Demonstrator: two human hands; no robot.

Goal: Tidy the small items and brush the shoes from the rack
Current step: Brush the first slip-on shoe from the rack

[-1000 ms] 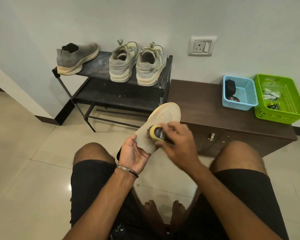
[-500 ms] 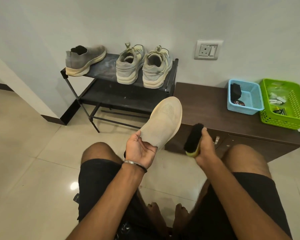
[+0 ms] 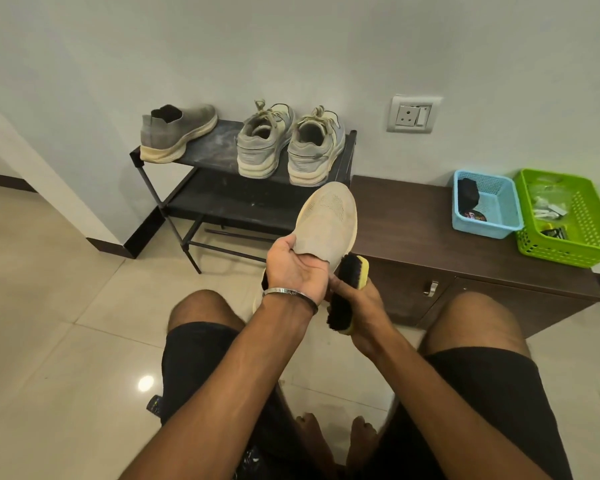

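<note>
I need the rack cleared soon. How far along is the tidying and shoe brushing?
Small items already sit in the blue basket and green basket. In hand: the left hand holds a beige shoe and the right hand grips the brush beside it. Three shoes wait on the dusty rack; whether they are brushed is unclear.

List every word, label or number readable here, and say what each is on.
None reads clearly.
Bracelet on the left wrist: engraved letters, too small to read.
Dark round item in the blue basket: red print, blurred.
Packets in the green basket: no legible print.
Wall socket: no markings visible.
</note>
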